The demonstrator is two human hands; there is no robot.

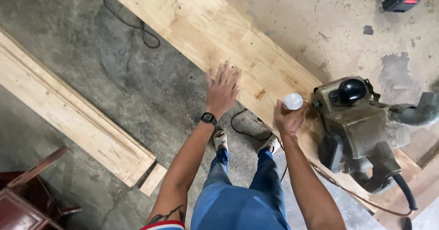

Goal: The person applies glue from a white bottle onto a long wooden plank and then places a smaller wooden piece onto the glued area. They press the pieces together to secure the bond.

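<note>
We see the left hand (222, 89) spread flat, fingers splayed, its grip open and holding nothing, resting on or just over the near edge of a long pale wooden board (219, 33) that runs diagonally across the worktop (347, 24); whether the palm touches the wood we cannot tell. The right hand (288, 119) has its grip closed around a small white round-topped bottle (293, 101), held upright over the same board, with the cap showing above the fingers. Just beyond that grip, on the side away from the left hand, a heavy dust-covered belt sander (361, 124) with a black knob sits on the board, its cord (407, 191) trailing off toward the person. A black watch (208, 118) sits on the left wrist. Below the grips we see blue trousers (238, 198) and the concrete floor (91, 65), where a second framed wooden panel (68, 115) lies well apart from the left hand.
</note>
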